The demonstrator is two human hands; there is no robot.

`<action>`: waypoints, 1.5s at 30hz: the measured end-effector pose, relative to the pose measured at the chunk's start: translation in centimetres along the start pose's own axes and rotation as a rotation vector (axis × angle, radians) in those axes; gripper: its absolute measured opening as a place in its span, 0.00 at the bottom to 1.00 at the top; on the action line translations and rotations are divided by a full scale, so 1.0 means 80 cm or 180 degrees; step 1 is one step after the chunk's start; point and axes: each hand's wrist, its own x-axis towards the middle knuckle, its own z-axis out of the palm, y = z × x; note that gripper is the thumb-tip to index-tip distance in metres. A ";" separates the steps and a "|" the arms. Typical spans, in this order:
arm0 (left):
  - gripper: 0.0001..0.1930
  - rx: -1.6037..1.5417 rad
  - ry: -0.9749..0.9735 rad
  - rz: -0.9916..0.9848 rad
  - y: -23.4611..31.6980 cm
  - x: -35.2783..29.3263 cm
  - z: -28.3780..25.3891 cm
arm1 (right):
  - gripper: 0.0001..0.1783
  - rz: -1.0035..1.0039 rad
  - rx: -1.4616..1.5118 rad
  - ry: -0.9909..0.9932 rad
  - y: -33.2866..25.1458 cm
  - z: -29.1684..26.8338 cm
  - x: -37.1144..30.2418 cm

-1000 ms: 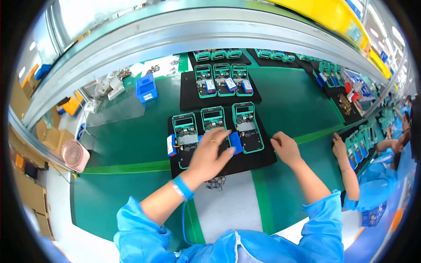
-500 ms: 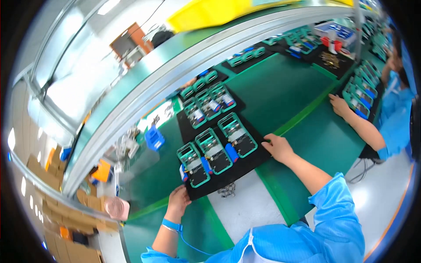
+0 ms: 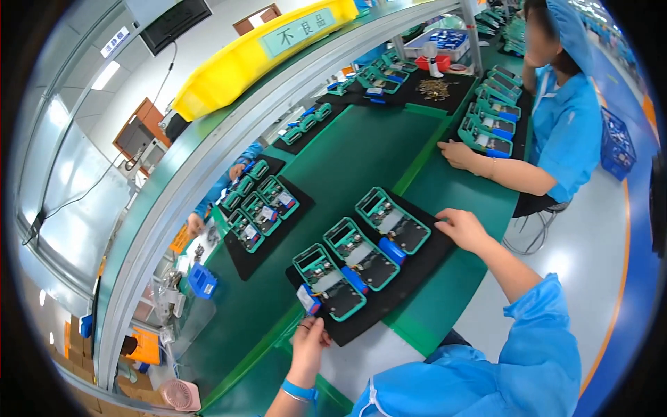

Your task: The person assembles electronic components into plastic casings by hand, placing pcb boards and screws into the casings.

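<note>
My left hand (image 3: 309, 345) grips the near left corner of a black mat (image 3: 397, 304), its fingers closed at the edge. At the far right corner, my right hand (image 3: 464, 231) pinches the same mat. Three green-framed device housings lie side by side on it: a left housing (image 3: 325, 278), a middle housing (image 3: 361, 256) and a right housing (image 3: 394, 221), with circuit parts showing inside. Blue battery packs lie beside them, among them one at the left (image 3: 306, 299) and one at the right (image 3: 392, 251).
Another black mat (image 3: 243, 263) with more housings lies across the green bench (image 3: 347, 156), near a second person's hands (image 3: 196, 224). At right, a co-worker's hand (image 3: 458, 156) rests near a row of housings (image 3: 490, 121). A metal rail (image 3: 229, 132) and yellow bin (image 3: 257, 59) stand overhead.
Both my hands have drawn the mat with its housings towards me and to the right, away from the other mat; green bench now shows between them. The view has also turned right.
</note>
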 end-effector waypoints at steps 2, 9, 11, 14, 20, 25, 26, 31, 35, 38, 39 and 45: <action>0.12 -0.0158 -0.0333 -0.0136 -0.013 -0.007 0.029 | 0.15 0.0250 -0.0163 0.0097 0.013 -0.033 -0.028; 0.13 -0.0394 -0.0881 -0.0028 -0.058 -0.016 0.133 | 0.13 -0.0601 -0.0656 0.1576 0.056 -0.046 -0.084; 0.13 -0.0395 -0.0931 0.0146 -0.073 -0.003 0.174 | 0.13 -0.0919 -0.0073 0.1700 0.027 -0.046 -0.081; 0.10 -0.0450 -0.0935 0.0283 -0.068 -0.001 0.217 | 0.13 -0.1793 0.0657 0.1832 -0.063 -0.042 -0.086; 0.12 -0.0270 -0.1343 0.0499 -0.105 0.021 0.273 | 0.05 -0.4026 0.2978 0.2096 -0.194 -0.017 -0.139; 0.18 -0.0308 -0.1510 0.0238 -0.101 0.007 0.274 | 0.04 -0.4545 0.6001 0.2809 -0.298 -0.027 -0.152; 0.18 -0.0188 -0.1594 0.0177 -0.103 0.014 0.271 | 0.06 -0.5792 0.6536 0.3157 -0.320 -0.029 -0.132; 0.20 -0.0734 -0.1903 -0.0427 -0.102 0.051 0.258 | 0.05 -0.3148 0.6253 0.2132 -0.271 0.010 -0.210; 0.27 -0.0227 -0.1758 0.0417 -0.097 0.034 0.248 | 0.04 -0.2748 0.5793 0.1857 -0.271 -0.001 -0.191; 0.25 -0.0082 -0.1581 0.0222 -0.095 0.036 0.236 | 0.05 -0.2633 0.6317 0.2937 -0.290 0.001 -0.154; 0.24 -0.0005 -0.1467 0.0175 -0.092 0.037 0.234 | 0.05 -0.2742 0.6353 0.3071 -0.287 0.003 -0.145; 0.14 0.0145 -0.1264 0.0275 -0.078 0.034 0.230 | 0.04 -0.2749 0.6319 0.3259 -0.273 0.007 -0.113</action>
